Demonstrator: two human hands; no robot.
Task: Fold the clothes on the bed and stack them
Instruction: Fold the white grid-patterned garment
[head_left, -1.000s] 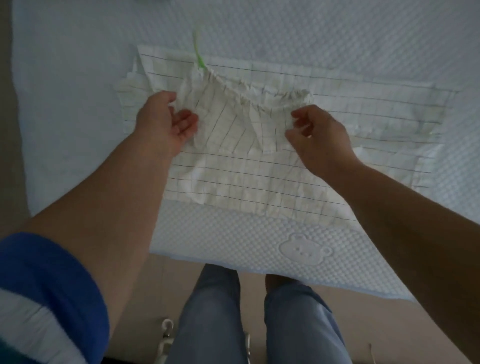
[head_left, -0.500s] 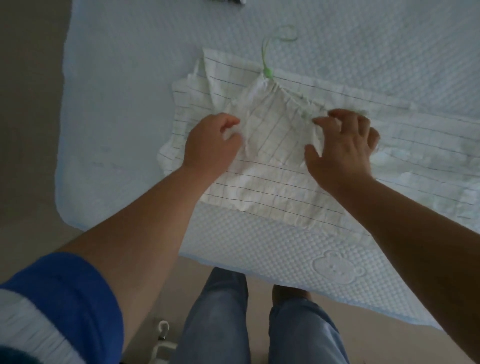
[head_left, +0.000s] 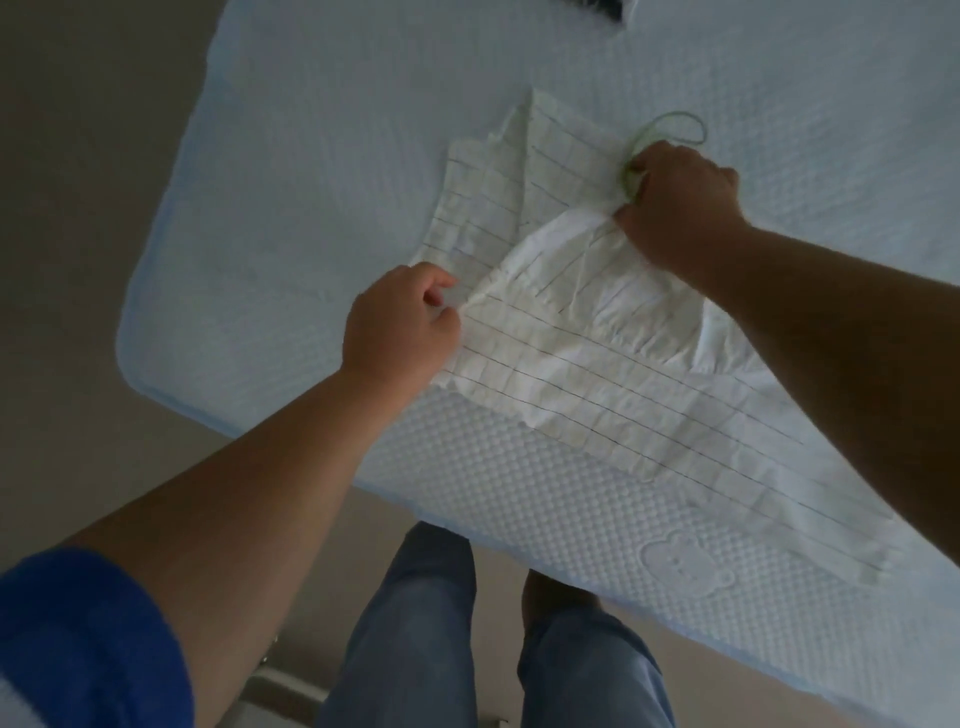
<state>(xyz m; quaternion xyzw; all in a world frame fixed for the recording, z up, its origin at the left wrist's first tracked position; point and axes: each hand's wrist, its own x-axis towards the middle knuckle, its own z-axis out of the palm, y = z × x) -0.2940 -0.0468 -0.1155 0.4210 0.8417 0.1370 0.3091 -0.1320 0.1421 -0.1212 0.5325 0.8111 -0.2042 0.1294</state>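
A white garment with thin dark grid lines (head_left: 582, 364) lies on the pale blue quilted bed (head_left: 322, 171). A gathered, elastic-edged part is folded over its middle. My left hand (head_left: 400, 322) pinches the gathered edge at its near left end. My right hand (head_left: 680, 208) grips the far end of that edge, next to a green cord (head_left: 670, 130) that loops out onto the bed. My right forearm covers part of the garment's right side.
The bed's rounded corner (head_left: 140, 374) and near edge lie close to my legs in blue jeans (head_left: 415, 639). Beige floor (head_left: 78, 208) runs along the left. A dark object (head_left: 597, 8) shows at the top edge. A bear shape (head_left: 685, 566) is embossed in the quilt.
My right hand has moved away to the far end by the green cord and my left hand toward the near edge, stretching the gathered edge between them. The view has swung left.
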